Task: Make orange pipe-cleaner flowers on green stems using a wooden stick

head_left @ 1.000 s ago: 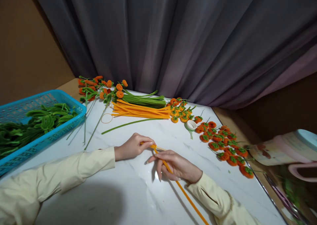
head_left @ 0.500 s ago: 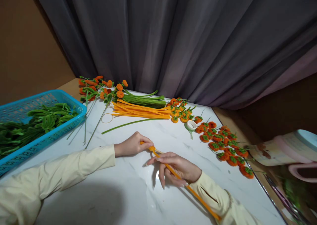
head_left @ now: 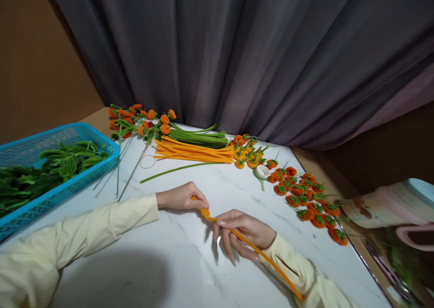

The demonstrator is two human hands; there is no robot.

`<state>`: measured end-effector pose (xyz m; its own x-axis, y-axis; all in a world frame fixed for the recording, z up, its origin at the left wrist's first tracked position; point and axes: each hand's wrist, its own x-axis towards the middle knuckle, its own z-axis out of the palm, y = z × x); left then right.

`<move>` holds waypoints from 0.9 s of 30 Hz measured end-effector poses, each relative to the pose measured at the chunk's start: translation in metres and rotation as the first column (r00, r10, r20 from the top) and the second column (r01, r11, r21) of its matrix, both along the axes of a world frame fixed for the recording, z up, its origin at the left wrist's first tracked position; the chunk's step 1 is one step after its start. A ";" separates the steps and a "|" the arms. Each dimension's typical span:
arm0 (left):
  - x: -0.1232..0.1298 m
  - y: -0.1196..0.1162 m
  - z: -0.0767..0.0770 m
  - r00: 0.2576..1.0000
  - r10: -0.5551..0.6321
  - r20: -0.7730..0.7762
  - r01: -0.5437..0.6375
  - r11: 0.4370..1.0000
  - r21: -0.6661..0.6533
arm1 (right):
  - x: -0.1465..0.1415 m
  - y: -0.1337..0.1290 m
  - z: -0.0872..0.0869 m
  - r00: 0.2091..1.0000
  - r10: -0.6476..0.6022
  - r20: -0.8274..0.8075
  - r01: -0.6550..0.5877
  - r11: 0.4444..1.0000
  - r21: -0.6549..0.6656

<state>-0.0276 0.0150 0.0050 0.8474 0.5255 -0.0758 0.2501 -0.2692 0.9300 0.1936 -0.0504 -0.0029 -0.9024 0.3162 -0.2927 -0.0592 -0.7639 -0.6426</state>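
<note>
My left hand (head_left: 186,196) is closed on the coiled end of an orange fuzzy stem (head_left: 271,261), above the middle of the white table. To its lower right, my right hand (head_left: 247,232) pinches the same stem between thumb and forefinger, its other fingers loosely bent. From there the stem's long free part slants down over the right sleeve. Beyond the hands lie a bundle of orange stems (head_left: 196,150), a bundle of green stems (head_left: 200,137) and one single green stem (head_left: 176,169).
A blue basket (head_left: 101,163) of green leafy pieces stands at the left. Orange flowers (head_left: 165,129) lie at the back left, and several flower heads (head_left: 299,189) at the right. Near them is a tape roll (head_left: 262,171). A large cup (head_left: 383,204) is at the far right.
My right thumb and forefinger have closed on the orange stem near the coil, where the fingers were more spread. My left hand has shifted slightly, and more of the twisted end shows.
</note>
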 end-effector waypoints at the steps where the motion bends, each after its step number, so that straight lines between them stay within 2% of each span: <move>1: -0.001 0.000 0.000 1.000 -0.009 0.006 0.009 1.000 -0.006 | 0.000 0.000 -0.001 1.000 -0.021 -0.006 0.021 1.000 0.002; 3: -0.002 0.001 0.000 1.000 -0.007 0.017 0.008 0.999 -0.047 | -0.001 0.001 -0.002 0.996 -0.081 -0.023 0.081 0.997 0.014; 6: -0.004 0.002 0.000 1.000 0.001 0.011 0.002 0.974 -0.228 | -0.003 0.001 0.000 0.987 -0.158 -0.033 0.159 0.987 0.032; 9: -0.006 0.004 -0.002 0.999 -0.007 0.053 0.029 0.906 -0.422 | -0.005 0.001 0.003 0.982 -0.185 -0.032 0.186 0.981 0.050; 13: -0.006 0.004 -0.004 0.992 -0.002 0.126 0.074 0.818 -0.571 | -0.005 0.000 0.004 0.981 -0.194 -0.011 0.195 0.978 0.074; 17: -0.003 0.002 -0.002 0.985 0.029 0.170 0.096 0.727 -0.680 | -0.005 -0.001 0.000 0.978 -0.204 0.036 0.200 0.975 0.092; 21: -0.001 -0.002 0.002 0.975 0.080 0.209 0.104 0.663 -0.741 | -0.007 -0.004 -0.005 0.954 -0.286 0.092 0.278 0.956 0.095; 24: 0.000 -0.003 0.002 0.958 0.129 0.257 0.107 0.670 -0.735 | -0.010 -0.005 -0.005 0.952 -0.295 0.082 0.286 0.952 0.109; 27: 0.000 -0.002 -0.002 0.944 0.143 0.299 0.103 0.730 -0.675 | -0.012 -0.005 -0.001 0.953 -0.295 0.061 0.287 0.951 0.112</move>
